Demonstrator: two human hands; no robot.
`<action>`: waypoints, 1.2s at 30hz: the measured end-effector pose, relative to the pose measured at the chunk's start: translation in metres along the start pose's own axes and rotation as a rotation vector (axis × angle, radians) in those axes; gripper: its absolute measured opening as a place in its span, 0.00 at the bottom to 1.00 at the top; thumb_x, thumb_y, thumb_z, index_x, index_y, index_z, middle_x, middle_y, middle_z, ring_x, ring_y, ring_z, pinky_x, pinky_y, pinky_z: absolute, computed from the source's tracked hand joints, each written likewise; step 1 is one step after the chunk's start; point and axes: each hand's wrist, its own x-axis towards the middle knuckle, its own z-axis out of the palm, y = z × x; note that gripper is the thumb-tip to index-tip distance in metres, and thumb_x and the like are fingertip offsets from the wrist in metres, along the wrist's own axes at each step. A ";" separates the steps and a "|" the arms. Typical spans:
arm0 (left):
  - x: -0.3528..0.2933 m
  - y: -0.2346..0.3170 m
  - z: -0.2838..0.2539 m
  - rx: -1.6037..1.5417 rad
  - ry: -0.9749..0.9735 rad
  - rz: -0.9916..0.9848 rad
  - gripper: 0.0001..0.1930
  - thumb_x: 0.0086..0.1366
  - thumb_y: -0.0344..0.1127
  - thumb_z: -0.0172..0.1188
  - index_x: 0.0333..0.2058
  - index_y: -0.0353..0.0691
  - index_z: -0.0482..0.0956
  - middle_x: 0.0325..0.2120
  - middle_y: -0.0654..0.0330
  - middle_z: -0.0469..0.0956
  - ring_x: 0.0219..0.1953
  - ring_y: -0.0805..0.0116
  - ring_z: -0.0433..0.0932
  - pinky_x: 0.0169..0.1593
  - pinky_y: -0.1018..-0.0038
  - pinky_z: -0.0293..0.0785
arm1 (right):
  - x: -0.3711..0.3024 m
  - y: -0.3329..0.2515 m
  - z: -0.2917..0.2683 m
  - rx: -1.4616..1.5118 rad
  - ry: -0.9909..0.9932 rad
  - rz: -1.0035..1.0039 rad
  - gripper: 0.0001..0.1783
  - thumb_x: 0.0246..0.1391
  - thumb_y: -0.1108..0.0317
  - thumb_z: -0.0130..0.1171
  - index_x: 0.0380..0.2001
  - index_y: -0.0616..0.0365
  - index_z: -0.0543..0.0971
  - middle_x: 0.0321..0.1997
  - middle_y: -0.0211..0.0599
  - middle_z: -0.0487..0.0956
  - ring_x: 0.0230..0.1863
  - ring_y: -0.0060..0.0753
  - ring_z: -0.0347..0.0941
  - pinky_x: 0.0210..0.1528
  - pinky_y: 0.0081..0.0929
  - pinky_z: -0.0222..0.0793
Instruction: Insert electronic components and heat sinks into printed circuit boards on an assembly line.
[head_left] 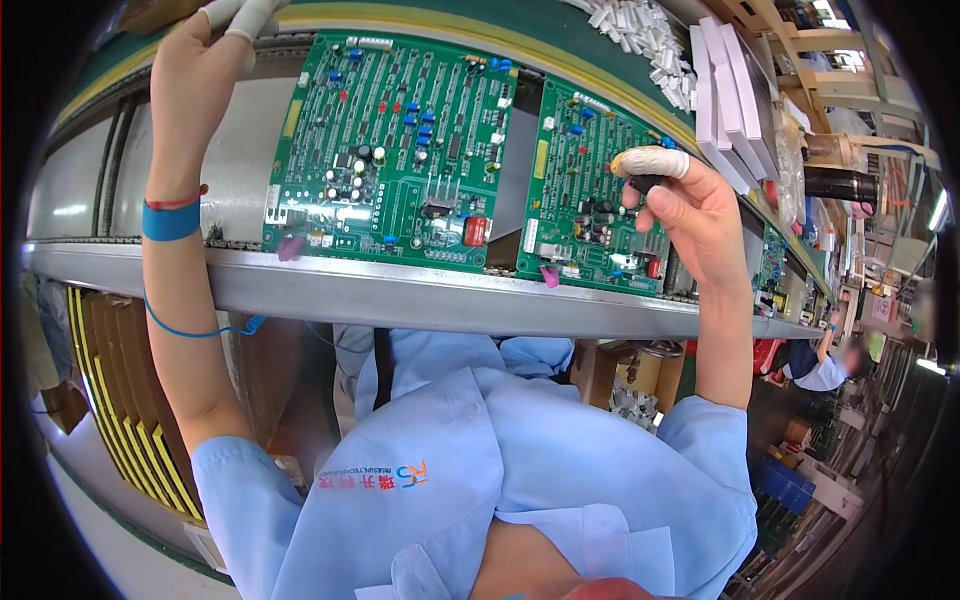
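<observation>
My right hand (690,205) is raised over the right green circuit board (565,170). Its thumb and fingers pinch a small black part (645,183); a white cot covers the index finger. My left hand (200,85) reaches past the far left corner of the larger-looking green circuit board (400,130). Its white-cotted fingers are stretched out, with their tips near or beyond the upper picture edge, and I see nothing held. Both boards carry blue, red and black components, and each has a pink piece (290,248) at its near edge.
A metal rail (420,292) runs along the near side of the line. A blue wrist strap (171,222) with a coiled cord circles my left wrist. White parts (650,45) lie beyond the boards, beside long white boxes (722,100). Another person (820,370) is far right.
</observation>
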 end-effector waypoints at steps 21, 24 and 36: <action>-0.013 0.060 0.019 0.148 0.032 0.037 0.13 0.67 0.38 0.56 0.29 0.33 0.80 0.18 0.67 0.73 0.16 0.84 0.67 0.21 0.86 0.62 | -0.013 0.016 0.041 -1.068 0.055 -0.414 0.26 0.35 0.78 0.68 0.44 0.57 0.79 0.31 0.39 0.78 0.32 0.41 0.74 0.33 0.30 0.69; -0.015 0.059 0.018 0.136 0.032 0.026 0.14 0.67 0.38 0.56 0.29 0.33 0.80 0.18 0.67 0.74 0.16 0.84 0.67 0.21 0.86 0.62 | -0.012 0.022 0.040 -1.170 0.038 -0.455 0.27 0.34 0.77 0.68 0.45 0.56 0.79 0.29 0.38 0.77 0.31 0.41 0.73 0.32 0.32 0.68; -0.013 0.058 0.021 0.165 0.035 0.025 0.14 0.66 0.38 0.57 0.28 0.33 0.80 0.17 0.67 0.73 0.16 0.83 0.67 0.21 0.85 0.62 | -0.015 0.022 0.042 -1.314 0.028 -0.446 0.28 0.34 0.76 0.70 0.46 0.56 0.79 0.30 0.39 0.78 0.32 0.40 0.74 0.33 0.32 0.68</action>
